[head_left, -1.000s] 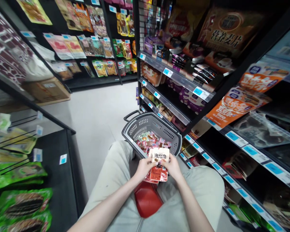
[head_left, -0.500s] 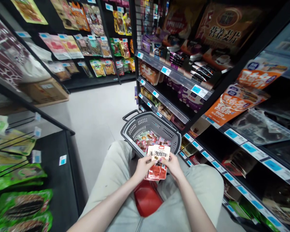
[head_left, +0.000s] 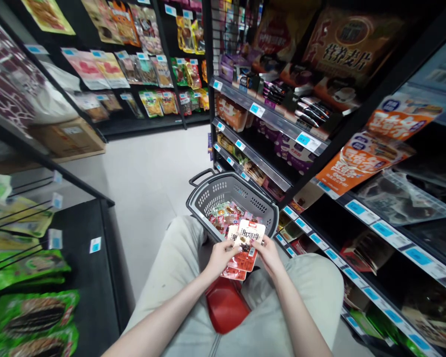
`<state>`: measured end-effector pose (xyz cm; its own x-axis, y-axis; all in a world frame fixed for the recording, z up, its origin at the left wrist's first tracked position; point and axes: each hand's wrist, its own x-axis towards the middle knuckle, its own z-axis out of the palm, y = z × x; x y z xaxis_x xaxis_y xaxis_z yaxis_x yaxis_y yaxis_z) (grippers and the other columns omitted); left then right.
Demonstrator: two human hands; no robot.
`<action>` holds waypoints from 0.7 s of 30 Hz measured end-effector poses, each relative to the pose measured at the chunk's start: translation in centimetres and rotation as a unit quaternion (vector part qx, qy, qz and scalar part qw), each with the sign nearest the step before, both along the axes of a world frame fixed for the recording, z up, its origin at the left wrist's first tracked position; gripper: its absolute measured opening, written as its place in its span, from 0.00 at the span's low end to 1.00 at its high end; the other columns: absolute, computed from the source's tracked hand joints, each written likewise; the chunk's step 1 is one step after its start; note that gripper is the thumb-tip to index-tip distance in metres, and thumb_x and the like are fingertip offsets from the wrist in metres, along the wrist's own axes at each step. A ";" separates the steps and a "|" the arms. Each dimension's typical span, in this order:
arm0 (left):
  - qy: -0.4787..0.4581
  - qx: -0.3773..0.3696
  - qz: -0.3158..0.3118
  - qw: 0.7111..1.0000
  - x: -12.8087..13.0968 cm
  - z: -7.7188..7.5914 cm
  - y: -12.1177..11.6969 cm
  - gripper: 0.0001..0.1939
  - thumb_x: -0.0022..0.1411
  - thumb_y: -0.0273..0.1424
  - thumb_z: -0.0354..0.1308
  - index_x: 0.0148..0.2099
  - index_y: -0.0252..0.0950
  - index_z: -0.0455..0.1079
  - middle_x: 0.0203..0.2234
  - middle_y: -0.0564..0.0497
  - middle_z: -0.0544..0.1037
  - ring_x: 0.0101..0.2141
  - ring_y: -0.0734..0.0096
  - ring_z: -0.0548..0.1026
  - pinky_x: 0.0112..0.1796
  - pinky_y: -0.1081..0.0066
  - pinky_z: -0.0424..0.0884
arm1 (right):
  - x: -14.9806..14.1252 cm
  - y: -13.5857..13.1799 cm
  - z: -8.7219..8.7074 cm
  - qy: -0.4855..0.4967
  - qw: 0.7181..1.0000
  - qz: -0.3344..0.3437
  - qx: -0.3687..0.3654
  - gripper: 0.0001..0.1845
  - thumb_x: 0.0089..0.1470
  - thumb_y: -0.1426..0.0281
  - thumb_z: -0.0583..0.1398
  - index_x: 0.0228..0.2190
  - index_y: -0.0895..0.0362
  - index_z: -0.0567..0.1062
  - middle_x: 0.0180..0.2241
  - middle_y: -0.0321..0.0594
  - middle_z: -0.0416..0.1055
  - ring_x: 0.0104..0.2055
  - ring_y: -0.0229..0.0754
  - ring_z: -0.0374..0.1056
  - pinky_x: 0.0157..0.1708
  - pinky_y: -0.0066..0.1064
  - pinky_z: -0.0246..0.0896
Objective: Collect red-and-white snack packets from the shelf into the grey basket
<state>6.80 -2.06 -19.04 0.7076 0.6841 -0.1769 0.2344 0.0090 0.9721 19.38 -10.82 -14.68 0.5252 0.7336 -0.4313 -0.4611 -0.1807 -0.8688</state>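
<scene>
Two white-and-red snack packets are fanned out over my lap. My left hand (head_left: 223, 257) is closed on the lower snack packet (head_left: 233, 273), which is partly covered. My right hand (head_left: 269, 252) pinches the right edge of the upper snack packet (head_left: 251, 231), which is tilted and overlaps the other. Just beyond them a grey shopping basket (head_left: 233, 184) stands between my knees, with several small colourful packets (head_left: 223, 213) lying in its bottom. Below my hands a red object (head_left: 227, 306) shows between my thighs.
Shelves with price tags (head_left: 308, 142) run close along my right, where orange bags (head_left: 351, 161) hang out over the edge. At left, a black shelf (head_left: 90, 277) holds green bags (head_left: 40, 317). A cardboard box (head_left: 70, 138) sits further back beside the pale floor (head_left: 148, 173).
The upper packet has slid right and turned clockwise in my right hand, so the two packets are now spread apart. My left hand has barely moved.
</scene>
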 end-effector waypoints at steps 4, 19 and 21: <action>-0.021 -0.026 -0.009 0.999 0.0 -0.2 0.0 0.18 0.49 0.42 0.52 0.22 0.30 0.65 0.15 0.56 0.61 0.20 0.79 0.57 0.23 0.78 0.54 | 0.0 0.1 0.1 -0.006 1.000 -0.007 0.014 0.22 0.32 0.65 0.65 0.33 0.59 0.69 0.32 0.42 0.72 0.32 0.46 0.69 0.31 0.38 0.63; -0.037 -0.035 -0.028 0.998 0.1 -0.3 -0.3 0.17 0.52 0.40 0.50 0.31 0.30 0.71 0.25 0.50 0.72 0.29 0.71 0.67 0.32 0.75 0.62 | 0.4 0.0 -1.4 -0.206 0.975 0.068 -0.058 0.19 0.30 0.64 0.65 0.27 0.62 0.73 0.28 0.42 0.73 0.29 0.43 0.67 0.33 0.35 0.61; -0.032 0.019 -0.013 0.999 0.0 0.1 -0.5 0.17 0.54 0.40 0.49 0.28 0.31 0.70 0.25 0.50 0.71 0.28 0.72 0.66 0.32 0.75 0.61 | 0.3 0.0 -1.6 -0.210 0.974 0.056 -0.066 0.18 0.31 0.64 0.64 0.28 0.62 0.73 0.27 0.42 0.73 0.29 0.43 0.67 0.33 0.35 0.61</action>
